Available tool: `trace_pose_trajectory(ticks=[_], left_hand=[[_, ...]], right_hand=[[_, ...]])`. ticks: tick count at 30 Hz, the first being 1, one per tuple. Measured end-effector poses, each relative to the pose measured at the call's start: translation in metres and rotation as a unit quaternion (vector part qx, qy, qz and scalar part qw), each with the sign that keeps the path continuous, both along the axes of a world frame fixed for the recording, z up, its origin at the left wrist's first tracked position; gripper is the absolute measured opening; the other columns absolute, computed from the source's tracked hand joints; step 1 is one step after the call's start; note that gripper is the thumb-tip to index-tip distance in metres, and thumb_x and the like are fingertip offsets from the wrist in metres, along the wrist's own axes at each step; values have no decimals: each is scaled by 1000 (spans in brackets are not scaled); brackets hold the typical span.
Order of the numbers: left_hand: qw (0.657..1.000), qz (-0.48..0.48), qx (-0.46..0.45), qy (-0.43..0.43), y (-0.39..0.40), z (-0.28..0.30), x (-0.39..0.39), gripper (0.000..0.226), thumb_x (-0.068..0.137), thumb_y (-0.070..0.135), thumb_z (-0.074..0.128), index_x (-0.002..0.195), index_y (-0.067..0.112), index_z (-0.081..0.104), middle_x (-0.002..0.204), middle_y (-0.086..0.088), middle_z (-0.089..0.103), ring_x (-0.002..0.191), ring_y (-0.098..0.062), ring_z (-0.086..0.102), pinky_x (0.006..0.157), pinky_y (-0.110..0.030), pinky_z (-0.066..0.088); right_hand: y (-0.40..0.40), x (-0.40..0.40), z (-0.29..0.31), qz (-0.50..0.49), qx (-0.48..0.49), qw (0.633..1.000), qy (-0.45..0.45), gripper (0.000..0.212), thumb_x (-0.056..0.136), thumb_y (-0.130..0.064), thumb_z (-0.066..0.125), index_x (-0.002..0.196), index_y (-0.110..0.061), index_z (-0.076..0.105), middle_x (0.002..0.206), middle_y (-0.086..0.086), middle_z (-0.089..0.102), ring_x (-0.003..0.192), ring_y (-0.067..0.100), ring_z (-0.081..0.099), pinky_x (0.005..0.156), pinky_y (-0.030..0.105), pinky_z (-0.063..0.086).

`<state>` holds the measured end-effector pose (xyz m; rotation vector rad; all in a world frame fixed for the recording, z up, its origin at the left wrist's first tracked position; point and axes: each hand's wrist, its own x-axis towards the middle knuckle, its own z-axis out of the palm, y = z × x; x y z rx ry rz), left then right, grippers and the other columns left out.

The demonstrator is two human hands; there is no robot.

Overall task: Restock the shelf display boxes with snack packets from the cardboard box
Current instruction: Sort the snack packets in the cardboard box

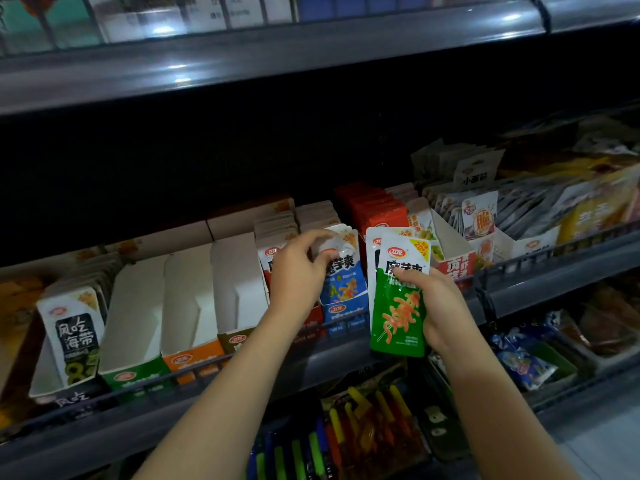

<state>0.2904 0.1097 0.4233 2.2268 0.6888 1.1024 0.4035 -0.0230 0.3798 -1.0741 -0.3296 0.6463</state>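
The person's right hand (441, 306) grips a small stack of green snack packets (398, 306), its fingers (407, 274) curled across the front of the top packet and the thumb hidden behind. The stack is held upright in front of the shelf rail (554, 268), just right of the blue display box (344, 308), with the white tops of the packets fanned slightly apart.

The left hand (298, 271) reaches to the blue display box, its thumb and forefinger pinching the crumpled white top of a blue snack packet (343, 268) that stands at the front of that box. Behind it a row of further packets fills the box toward the back of the shelf.

To the left of the left forearm stand three display boxes with bare white inner walls: a brown-fronted one (235, 296), an orange-fronted one (188, 317) and a green-fronted one (133, 327). Further left a black-fronted box (69, 341) holds packets with a black label. To the right of the right hand sit a red-fronted box (453, 251) and more packets in white boxes (481, 220).

On the lower shelf lie a bag of coloured sticks (363, 434) and blue packets (526, 365). The cardboard box does not show in this view
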Motion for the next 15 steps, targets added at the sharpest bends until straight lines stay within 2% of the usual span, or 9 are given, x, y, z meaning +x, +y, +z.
trace_pose_trajectory(ticks=[2, 5, 7, 9, 12, 15], left_hand=[[1000, 8, -21, 14, 3, 0, 1, 31, 87, 20, 66, 118, 21, 64, 116, 0, 65, 103, -17, 60, 85, -29, 50], [1000, -2, -17, 26, 6, 2, 1, 36, 86, 18, 67, 122, 20, 63, 123, -1, 63, 114, -16, 56, 95, -27, 42], [999, -3, 6, 43, 6, 3, 1, 39, 86, 19, 67, 125, 21, 61, 120, -3, 62, 114, -19, 54, 94, -25, 40], [998, 8, 26, 50, 5, 3, 0, 43, 85, 23, 68, 127, 23, 60, 108, -1, 52, 111, -21, 50, 93, -26, 39], [998, 17, 54, -1, -6, 4, -8, 44, 84, 29, 68, 127, 25, 58, 110, 8, 39, 113, -8, 37, 98, -23, 33], [999, -2, 19, -33, -21, 1, -22, 34, 88, 29, 63, 122, 24, 60, 112, 14, 41, 99, 17, 38, 85, 2, 31]], right_hand=[[1, -1, 0, 5, -4, 1000, 0, 17, 84, -5, 61, 101, -9, 66, 91, 12, 74, 81, 29, 71, 72, 39, 56], [3, -3, -1, 16, -9, 1000, 1, 15, 84, -5, 62, 98, -10, 65, 90, 12, 74, 82, 30, 71, 76, 42, 56], [3, -4, 0, 22, -10, 1000, -4, 13, 85, -5, 62, 96, -10, 65, 87, 11, 74, 78, 29, 71, 74, 41, 55], [3, -6, 1, 33, -10, 999, -15, 13, 86, -5, 61, 97, -9, 65, 86, 10, 74, 77, 27, 72, 71, 39, 55], [2, -11, 3, 65, 2, 997, -30, 18, 87, -7, 61, 105, -7, 64, 94, 12, 74, 84, 28, 71, 74, 40, 55], [3, -19, 8, 104, 29, 993, -40, 22, 87, -7, 60, 109, -6, 63, 99, 14, 72, 88, 29, 70, 73, 39, 57]])
